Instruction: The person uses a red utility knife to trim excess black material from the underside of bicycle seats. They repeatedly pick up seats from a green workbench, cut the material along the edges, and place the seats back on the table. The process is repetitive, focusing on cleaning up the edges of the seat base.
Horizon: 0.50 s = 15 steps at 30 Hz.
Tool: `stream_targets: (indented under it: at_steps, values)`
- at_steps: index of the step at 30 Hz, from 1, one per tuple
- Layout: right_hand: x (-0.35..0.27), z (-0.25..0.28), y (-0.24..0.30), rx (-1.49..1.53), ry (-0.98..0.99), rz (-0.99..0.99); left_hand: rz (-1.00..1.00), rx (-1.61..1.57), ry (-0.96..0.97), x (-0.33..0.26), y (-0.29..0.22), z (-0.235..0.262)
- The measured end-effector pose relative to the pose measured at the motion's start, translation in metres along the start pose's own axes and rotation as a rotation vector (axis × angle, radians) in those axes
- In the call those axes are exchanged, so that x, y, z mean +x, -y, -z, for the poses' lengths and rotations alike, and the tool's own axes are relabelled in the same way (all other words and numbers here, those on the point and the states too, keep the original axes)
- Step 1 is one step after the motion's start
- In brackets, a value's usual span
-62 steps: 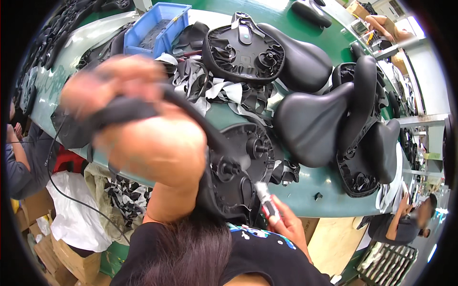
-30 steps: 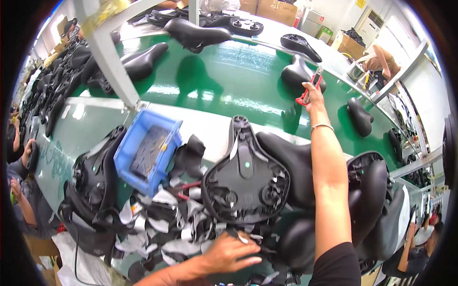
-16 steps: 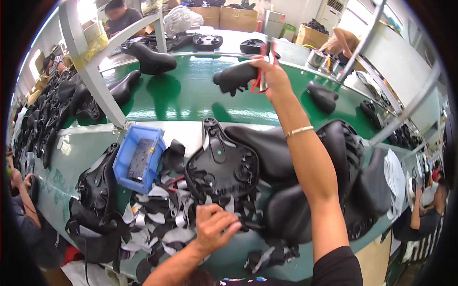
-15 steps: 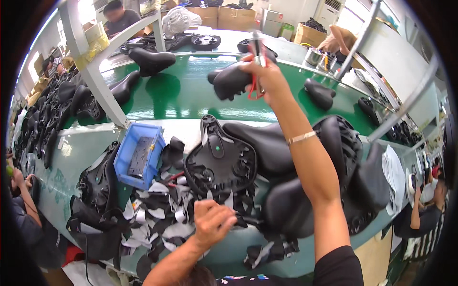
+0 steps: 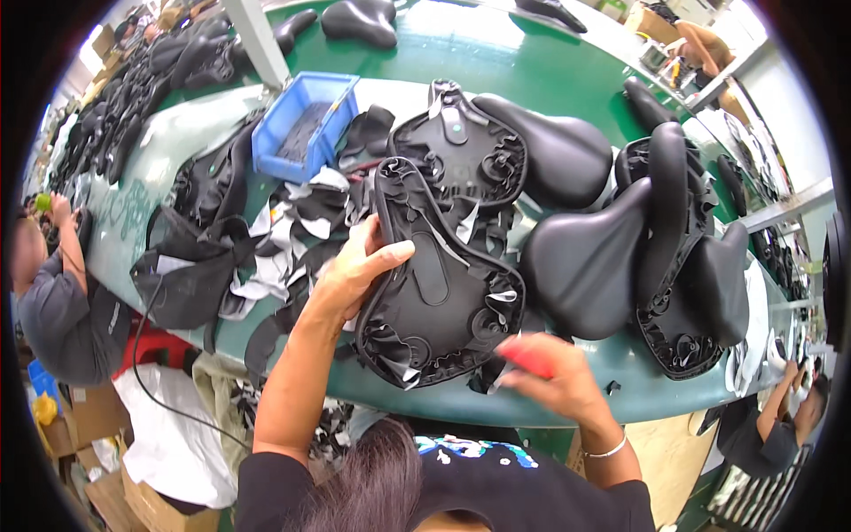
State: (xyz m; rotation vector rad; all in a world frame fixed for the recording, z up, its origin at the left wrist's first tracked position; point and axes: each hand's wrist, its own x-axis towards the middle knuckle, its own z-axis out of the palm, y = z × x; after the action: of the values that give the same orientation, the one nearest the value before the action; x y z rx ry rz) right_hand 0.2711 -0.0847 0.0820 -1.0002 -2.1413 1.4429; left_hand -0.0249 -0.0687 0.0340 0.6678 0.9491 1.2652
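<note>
A black bicycle saddle [image 5: 430,301] lies underside up in front of me, its cover edge gathered in folds along the rim. My left hand [image 5: 359,266] grips its left side near the narrow nose, thumb over the edge. Close to the wide end's right corner is my right hand [image 5: 563,372], closed round a red-handled hand tool [image 5: 530,355]; motion blur hides the tool's tip. Just beyond, another upturned saddle [image 5: 461,151] rests on the table. Black saddles [image 5: 585,257] are grouped to the right, some stacked or leaning on each other.
A blue bin [image 5: 297,133] stands at the back left, beside black and white scraps [image 5: 288,235]. Behind runs a green conveyor [image 5: 470,49] carrying saddles. A grey post [image 5: 257,40] rises at its edge. Co-workers sit left [image 5: 66,301] and right [image 5: 771,417].
My right hand has come back from over the conveyor, still holding the red-handled tool. My left hand, earlier empty-looking above the scraps, now grips an upturned saddle. The view has tilted down.
</note>
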Motion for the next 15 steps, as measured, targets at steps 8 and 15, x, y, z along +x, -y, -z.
stream_targets:
  at_steps: [8, 15]
  values:
    - [0.031, 0.051, -0.007, -0.92, -0.104, 0.457, 0.078, 0.319, 0.066, 0.018, -0.035, -0.034]
    - [-0.006, 0.026, -0.03, -0.925, 0.012, 0.11, 0.013, 0.385, 0.01, 0.022, -0.025, -0.022]
